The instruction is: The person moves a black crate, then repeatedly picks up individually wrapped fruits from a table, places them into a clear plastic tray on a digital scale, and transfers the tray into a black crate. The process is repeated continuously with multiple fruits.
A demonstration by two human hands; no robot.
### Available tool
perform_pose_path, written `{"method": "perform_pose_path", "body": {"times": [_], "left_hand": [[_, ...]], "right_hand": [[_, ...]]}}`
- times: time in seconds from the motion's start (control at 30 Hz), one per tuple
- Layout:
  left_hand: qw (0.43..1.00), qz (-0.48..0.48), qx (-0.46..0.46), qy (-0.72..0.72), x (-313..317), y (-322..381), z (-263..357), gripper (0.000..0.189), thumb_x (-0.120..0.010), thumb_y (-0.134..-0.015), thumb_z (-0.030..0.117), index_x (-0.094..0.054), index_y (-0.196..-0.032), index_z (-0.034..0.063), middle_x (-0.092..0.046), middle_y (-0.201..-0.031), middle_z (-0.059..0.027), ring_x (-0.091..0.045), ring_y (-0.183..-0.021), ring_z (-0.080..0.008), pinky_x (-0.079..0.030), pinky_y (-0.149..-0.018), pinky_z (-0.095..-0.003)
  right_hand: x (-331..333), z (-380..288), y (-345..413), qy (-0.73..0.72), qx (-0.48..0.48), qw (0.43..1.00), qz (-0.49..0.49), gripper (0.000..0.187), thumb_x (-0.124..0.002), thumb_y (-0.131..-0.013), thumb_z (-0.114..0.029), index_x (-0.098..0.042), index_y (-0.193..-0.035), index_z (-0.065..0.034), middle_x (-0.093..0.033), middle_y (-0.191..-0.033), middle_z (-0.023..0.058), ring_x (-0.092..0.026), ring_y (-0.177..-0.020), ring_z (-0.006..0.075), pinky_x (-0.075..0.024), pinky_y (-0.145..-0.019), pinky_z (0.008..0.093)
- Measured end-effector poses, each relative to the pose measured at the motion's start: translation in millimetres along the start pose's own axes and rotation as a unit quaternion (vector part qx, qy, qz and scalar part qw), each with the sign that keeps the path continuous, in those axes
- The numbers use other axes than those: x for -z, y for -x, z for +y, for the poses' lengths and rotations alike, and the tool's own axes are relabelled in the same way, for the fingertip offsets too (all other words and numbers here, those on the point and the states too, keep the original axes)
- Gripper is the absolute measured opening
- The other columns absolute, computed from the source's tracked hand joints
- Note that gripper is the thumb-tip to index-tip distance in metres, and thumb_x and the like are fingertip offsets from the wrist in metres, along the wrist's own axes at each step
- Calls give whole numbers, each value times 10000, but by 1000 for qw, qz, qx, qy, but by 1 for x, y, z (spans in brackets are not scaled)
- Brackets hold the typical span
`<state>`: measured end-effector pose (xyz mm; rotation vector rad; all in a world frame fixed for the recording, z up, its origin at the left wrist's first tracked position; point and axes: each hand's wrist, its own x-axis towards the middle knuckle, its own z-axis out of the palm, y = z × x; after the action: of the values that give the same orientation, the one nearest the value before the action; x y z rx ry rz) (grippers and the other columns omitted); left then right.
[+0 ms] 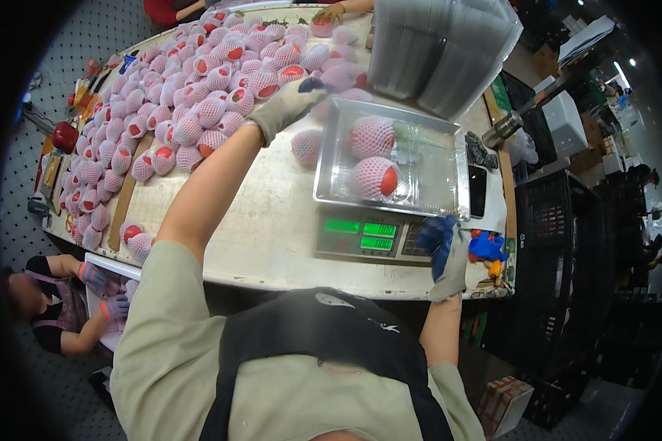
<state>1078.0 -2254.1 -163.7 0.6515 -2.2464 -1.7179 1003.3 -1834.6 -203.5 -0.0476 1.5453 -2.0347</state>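
Two red fruits in pink foam nets (372, 136) lie in a clear plastic tray inside the metal pan (323, 165) of a digital scale (358, 234) with lit green displays. My left hand (292, 105), in a pale work glove with blue fingertips, reaches over the right edge of a heap of netted fruits (198, 88); whether it grips one is unclear. At the pan's near right corner is my right hand (447, 253), gloved alike, its blue fingers beside the scale's keypad and blurred. One netted fruit (307, 147) sits on the table just left of the pan.
Tall stacks of clear plastic trays (441, 55) stand behind the pan. A phone (477, 190) and a dark knitted glove (481, 151) lie at its right. Black crates (549, 231) stand beyond the table. A co-worker's gloved hands (107, 292) are at lower left; another's hand (331, 12) touches fruit behind the heap.
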Motion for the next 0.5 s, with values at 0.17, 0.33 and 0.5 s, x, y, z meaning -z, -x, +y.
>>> {"method": "perform_pose_path", "body": {"times": [0.17, 0.33, 0.5], "left_hand": [[905, -62, 235, 349, -11, -22, -4, 546, -612, -936, 481, -554, -1257, 43, -645, -1041, -132, -648, -769, -191, -535, -657, -309], [967, -171, 106, 158, -29, -56, -35, 253, -616, -946, 291, -619, -1056, 64, -644, -858, -88, -636, -744, -227, -534, -649, -388], [924, -192, 112, 310, -42, -68, -67, 128, -607, -896, 125, -602, -778, 77, -486, -614, -7, -494, -483, -149, -390, -426, -306]], "right_hand": [[-64, -19, 28, 319, 334, 886, -43, 537, -570, -809, -22, -548, -1346, -19, -666, -1058, 134, -655, -888, 203, -528, -829, 322], [-114, 31, 28, 192, -23, 931, -310, 273, -558, -943, -142, -642, -1119, 49, -708, -948, 129, -660, -765, 190, -536, -727, 297], [-113, 86, 5, -180, -214, 902, -328, 423, -478, -1018, -319, -547, -1283, 3, -674, -1122, 141, -694, -892, 213, -583, -787, 345]]}}
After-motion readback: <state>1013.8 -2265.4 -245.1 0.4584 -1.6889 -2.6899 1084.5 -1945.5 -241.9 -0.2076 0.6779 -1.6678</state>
